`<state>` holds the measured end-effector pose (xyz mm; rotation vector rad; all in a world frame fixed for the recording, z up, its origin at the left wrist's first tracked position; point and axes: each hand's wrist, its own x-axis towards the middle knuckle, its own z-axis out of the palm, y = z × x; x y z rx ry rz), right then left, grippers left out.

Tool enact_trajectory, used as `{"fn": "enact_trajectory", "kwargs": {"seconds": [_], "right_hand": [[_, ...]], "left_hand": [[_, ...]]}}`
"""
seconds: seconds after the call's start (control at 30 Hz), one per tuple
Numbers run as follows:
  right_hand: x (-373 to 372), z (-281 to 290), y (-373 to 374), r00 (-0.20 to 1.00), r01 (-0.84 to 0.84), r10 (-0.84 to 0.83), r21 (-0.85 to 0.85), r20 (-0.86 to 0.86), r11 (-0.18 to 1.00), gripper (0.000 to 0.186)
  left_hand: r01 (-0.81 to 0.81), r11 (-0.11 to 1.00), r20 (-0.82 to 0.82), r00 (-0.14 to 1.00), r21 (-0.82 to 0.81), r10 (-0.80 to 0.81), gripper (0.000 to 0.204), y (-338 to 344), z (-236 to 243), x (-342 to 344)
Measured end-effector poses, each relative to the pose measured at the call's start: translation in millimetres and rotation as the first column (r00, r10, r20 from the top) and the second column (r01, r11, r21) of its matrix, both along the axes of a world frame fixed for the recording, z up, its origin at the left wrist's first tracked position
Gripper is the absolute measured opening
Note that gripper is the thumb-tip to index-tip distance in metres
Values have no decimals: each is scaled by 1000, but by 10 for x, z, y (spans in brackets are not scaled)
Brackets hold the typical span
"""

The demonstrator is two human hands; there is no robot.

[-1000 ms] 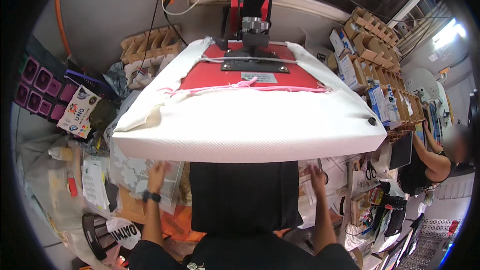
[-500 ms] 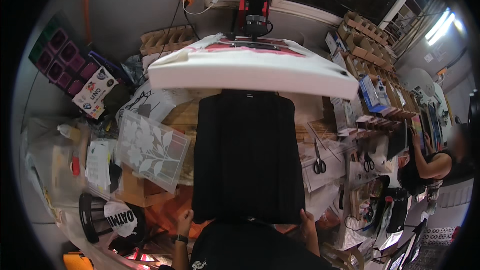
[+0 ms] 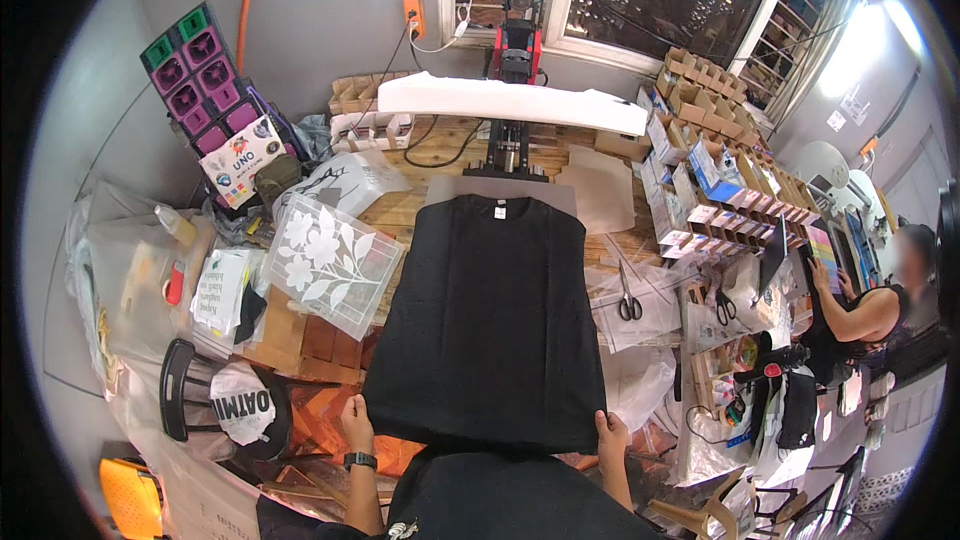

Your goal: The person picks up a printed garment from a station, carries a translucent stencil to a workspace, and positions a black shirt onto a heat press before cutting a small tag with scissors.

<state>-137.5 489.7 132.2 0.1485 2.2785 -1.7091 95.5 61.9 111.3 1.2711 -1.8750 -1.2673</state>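
Note:
A black T-shirt (image 3: 485, 310) lies spread over the lower plate of a heat press (image 3: 517, 45), its neckline and white label towards the machine. The grey far edge of that lower plate (image 3: 470, 183) shows past the collar. My left hand (image 3: 357, 424) pinches the shirt's near left hem corner, a dark watch on its wrist. At the near right corner, my right hand (image 3: 611, 432) grips the hem between thumb and fingers. Beyond the collar, the white-wrapped upper plate (image 3: 510, 103) is raised above the table.
Left of the shirt lies a clear sheet with white flowers (image 3: 335, 265). On the right are black-handled scissors (image 3: 629, 306) and stacked cardboard bins (image 3: 715, 170). A black chair (image 3: 180, 395) stands at lower left. Another person (image 3: 865, 320) works at far right.
My view has shifted, and the raised upper plate now appears smaller and farther off. The shirt's collar and label are now in full sight. Both hands still hold the hem corners.

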Motion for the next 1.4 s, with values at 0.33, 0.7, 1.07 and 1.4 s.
{"fn": "enact_trajectory", "kwargs": {"seconds": [0.33, 0.7, 1.07, 1.4], "right_hand": [[168, 73, 360, 986, -105, 98, 39, 137, 994, 38], [184, -100, 486, 971, -137, 139, -26, 194, 990, 34], [463, -724, 704, 979, -167, 145, 158, 146, 973, 20], [-562, 157, -588, 763, 101, 313, 582, -566, 807, 32]], "left_hand": [[-45, 997, 7, 999, 56, 45, 36, 309, 10, 231], [-25, 1000, 33, 999, -2, 25, 36, 324, 77, 283], [99, 988, 294, 954, -120, -60, 29, 409, -524, 738], [289, 836, 217, 954, -467, -208, 23, 315, 273, -582]]}}
